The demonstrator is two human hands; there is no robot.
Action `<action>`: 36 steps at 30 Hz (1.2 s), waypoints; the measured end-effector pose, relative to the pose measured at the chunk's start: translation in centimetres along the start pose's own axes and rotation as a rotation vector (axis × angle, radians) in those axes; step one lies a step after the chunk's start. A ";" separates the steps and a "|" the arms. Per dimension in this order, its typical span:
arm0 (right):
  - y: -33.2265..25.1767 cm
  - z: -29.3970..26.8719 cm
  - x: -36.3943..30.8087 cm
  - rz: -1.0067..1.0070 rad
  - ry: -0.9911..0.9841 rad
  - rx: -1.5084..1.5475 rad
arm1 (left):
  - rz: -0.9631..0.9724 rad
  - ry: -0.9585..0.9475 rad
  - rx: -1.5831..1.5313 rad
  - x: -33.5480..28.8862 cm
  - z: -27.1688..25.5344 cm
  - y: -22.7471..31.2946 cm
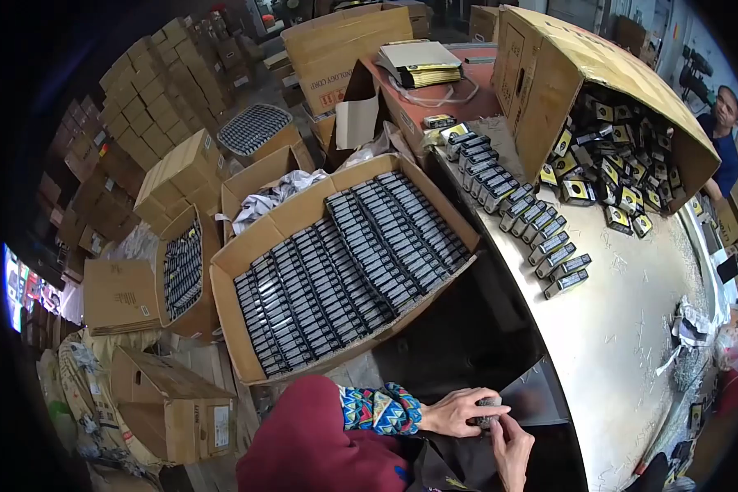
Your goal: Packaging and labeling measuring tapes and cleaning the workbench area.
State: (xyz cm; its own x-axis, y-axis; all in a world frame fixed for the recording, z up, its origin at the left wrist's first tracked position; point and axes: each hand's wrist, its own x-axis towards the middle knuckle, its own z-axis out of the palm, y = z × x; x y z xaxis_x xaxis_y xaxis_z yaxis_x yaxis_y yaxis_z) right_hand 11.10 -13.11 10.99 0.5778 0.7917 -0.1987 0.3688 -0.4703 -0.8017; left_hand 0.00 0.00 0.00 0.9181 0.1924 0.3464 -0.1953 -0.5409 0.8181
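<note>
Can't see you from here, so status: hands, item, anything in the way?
Left hand gripping small grey item, right hand at it. Item's kind unclear. Boxes lined up on bench, apart from hands.

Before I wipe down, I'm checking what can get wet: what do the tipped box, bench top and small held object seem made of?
Tipped box: cardboard, matt brown, with stiff folded panels. Bench top: perhaps sheet metal or laminate; its pale surface shows a glossy glare. Small held object: greyish, material unclear; the left hand covers much of it.
</note>
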 end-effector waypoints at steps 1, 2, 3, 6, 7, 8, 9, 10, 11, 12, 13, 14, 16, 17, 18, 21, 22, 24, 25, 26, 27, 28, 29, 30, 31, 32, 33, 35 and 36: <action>-0.5 -1.0 0.2 -0.063 0.013 -0.023 | 0.024 0.071 0.052 1.0 0.4 0.2; -1.2 -0.2 -0.1 -0.101 0.049 -0.022 | 0.052 0.101 0.099 1.0 -0.7 0.6; -1.3 0.6 -0.3 -0.060 0.082 0.017 | 0.024 0.045 0.088 1.0 -1.9 1.0; 1.3 0.0 0.4 0.033 0.180 0.105 | -0.010 -0.018 0.068 3.2 -1.0 2.0; 1.8 0.0 0.5 0.038 0.182 0.104 | 0.065 -0.011 0.069 3.5 -0.8 1.9; 2.2 -0.2 0.6 0.020 0.178 0.064 | 0.139 -0.004 0.071 3.7 -0.6 1.8; 2.2 -0.3 0.8 0.000 0.175 0.026 | 0.140 -0.006 0.069 4.2 -0.9 2.1; 1.4 -0.7 1.1 -0.085 0.272 -0.042 | 0.187 0.052 0.091 4.7 -1.1 2.4; 3.1 -0.9 1.8 -0.212 0.463 -0.128 | 0.234 0.110 0.113 5.1 -1.3 2.9; 3.5 -2.0 2.1 -0.115 0.451 -0.106 | 0.228 0.100 0.133 5.2 -1.6 3.2; 2.9 -3.1 2.2 -0.014 0.443 -0.086 | 0.233 0.091 0.124 5.4 -1.6 3.2; 1.7 -3.8 1.8 0.083 0.392 0.026 | 0.125 0.084 0.038 5.5 -1.5 3.2; 1.3 -4.4 1.7 0.113 0.360 0.080 | -0.046 0.033 -0.023 6.2 -1.7 3.6; 1.3 -4.8 1.5 0.126 0.317 0.140 | -0.096 0.054 -0.024 6.7 -1.5 3.5; 1.4 -4.7 1.7 0.120 0.314 0.143 | -0.297 -0.077 -0.056 7.7 -2.5 4.3; 0.7 -4.1 3.4 -0.057 0.290 0.060 | -0.333 0.062 -0.002 7.5 -3.2 3.6; 0.4 -4.2 3.7 -0.123 0.275 0.087 | -0.365 0.055 0.024 7.8 -3.6 3.7; 0.8 -4.6 3.7 -0.324 0.238 0.070 | -0.333 0.119 0.032 7.6 -2.8 3.4; 0.9 -4.8 3.9 -0.420 0.265 -0.006 | -0.306 0.114 0.029 8.1 -2.9 3.4; 1.4 -4.6 3.9 -0.452 0.319 -0.112 | -0.244 0.105 0.026 8.5 -2.2 3.1; 1.5 -3.8 3.5 -0.489 0.358 -0.203 | -0.196 0.103 0.036 8.2 -2.2 3.3; 2.2 -3.4 3.3 -0.473 0.370 -0.211 | -0.187 0.087 0.024 8.4 -1.9 3.5; 2.9 -3.0 3.1 -0.397 0.421 -0.124 | -0.177 0.079 0.034 8.7 -1.9 3.8; 3.3 -2.6 3.0 -0.332 0.464 -0.029 | -0.174 0.079 0.053 8.7 -1.9 3.9; 3.3 -2.5 2.8 -0.333 0.467 -0.030 | -0.171 0.079 0.054 8.7 -1.9 3.9; 3.2 -2.5 2.6 -0.296 0.484 0.033 | -0.176 0.082 0.049 8.6 -1.9 3.8; 3.0 -2.5 2.5 -0.258 0.500 0.098 | -0.184 0.085 0.044 8.5 -2.0 3.9; 2.5 -3.2 2.9 -0.340 0.456 -0.029 | -0.188 0.095 0.062 8.5 -1.8 3.7; 2.3 -3.4 3.0 -0.417 0.408 -0.155 | -0.196 0.102 0.078 8.5 -1.8 3.5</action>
State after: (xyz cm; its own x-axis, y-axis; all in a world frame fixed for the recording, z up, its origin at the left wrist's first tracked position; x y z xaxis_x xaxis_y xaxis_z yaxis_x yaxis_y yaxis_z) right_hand 16.21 -13.14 10.43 0.5827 0.7227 0.3718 0.7087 -0.2280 -0.6677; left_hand 6.46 1.18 6.65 0.8954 0.3796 0.2327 0.0139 -0.5463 0.8375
